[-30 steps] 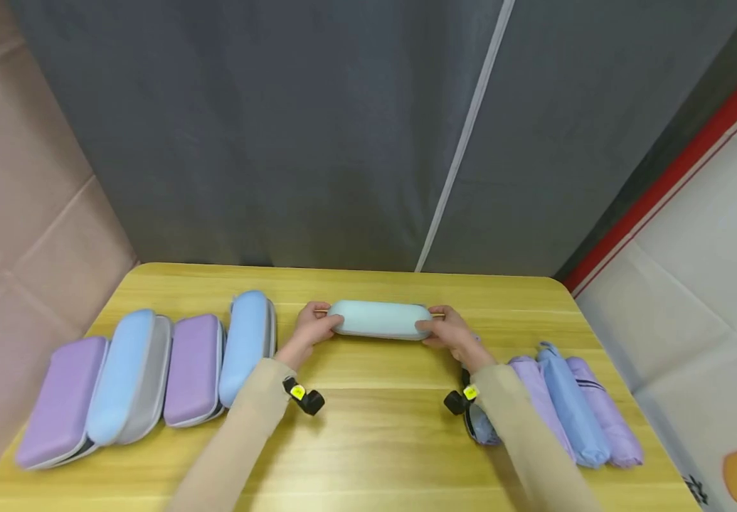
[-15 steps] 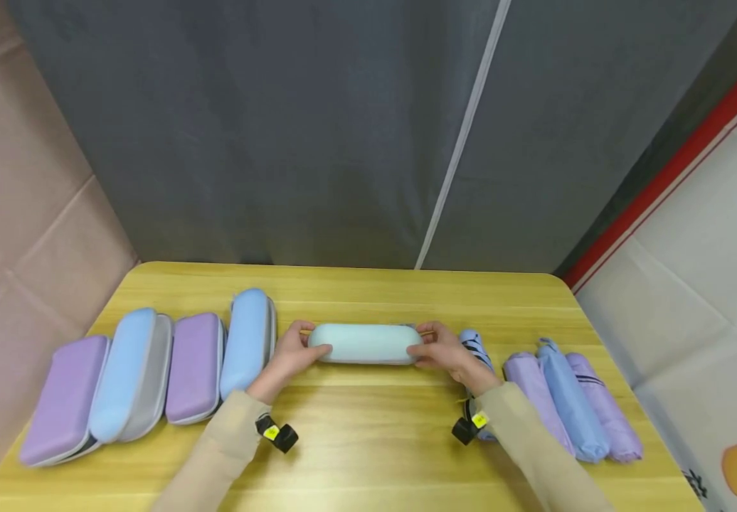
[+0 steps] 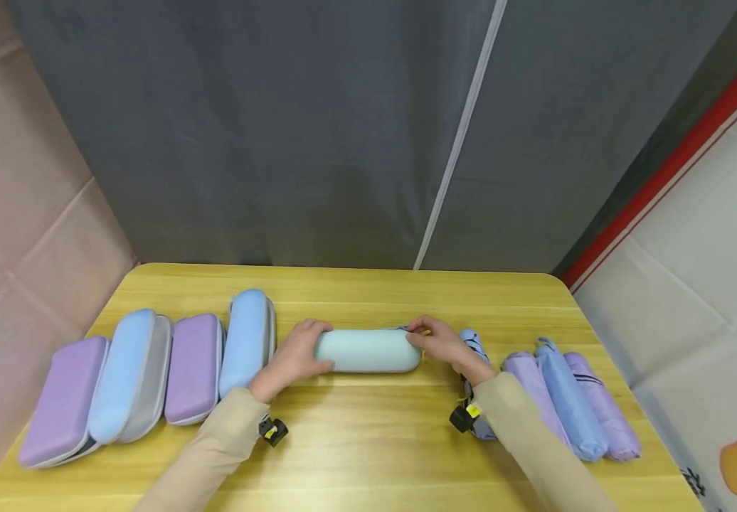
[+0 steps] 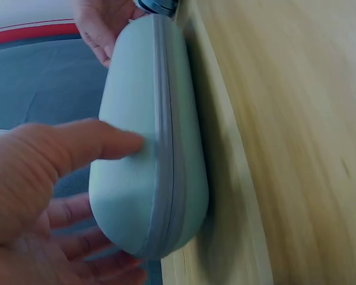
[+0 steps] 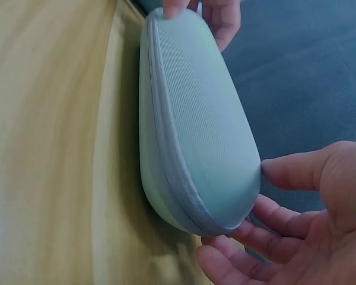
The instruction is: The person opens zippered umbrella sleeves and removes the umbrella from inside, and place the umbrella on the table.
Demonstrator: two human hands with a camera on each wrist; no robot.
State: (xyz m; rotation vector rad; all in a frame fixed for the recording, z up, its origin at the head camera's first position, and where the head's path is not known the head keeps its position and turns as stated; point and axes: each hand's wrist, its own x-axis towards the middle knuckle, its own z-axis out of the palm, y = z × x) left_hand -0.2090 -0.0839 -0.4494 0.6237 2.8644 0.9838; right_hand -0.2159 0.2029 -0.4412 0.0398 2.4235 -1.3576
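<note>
A long mint-green zippered case [image 3: 368, 351] lies lengthwise across the middle of the wooden table, its grey zip line visible in the left wrist view. My left hand [image 3: 294, 355] holds its left end; in the left wrist view the thumb [image 4: 115, 142] presses the case's side and the fingers bend round the end. At the opposite end, my right hand [image 3: 442, 341] has its thumb at the upper edge. In the right wrist view the right fingers [image 5: 273, 228] curve around that rounded end. A small dark tab [image 3: 402, 328] shows behind the case near the right fingers.
To the left stand purple cases [image 3: 64, 398] [image 3: 194, 370] and blue cases [image 3: 122, 377] [image 3: 247, 338] in a row. At right lie folded umbrellas, purple [image 3: 602, 405] and blue [image 3: 572, 402]; another blue one [image 3: 473, 341] is partly under the right forearm. A grey curtain [image 3: 279, 142] hangs behind the table.
The mint case has come toward me and down onto the table. My left hand has shifted further round its end, and the right hand has moved to its upper right corner.
</note>
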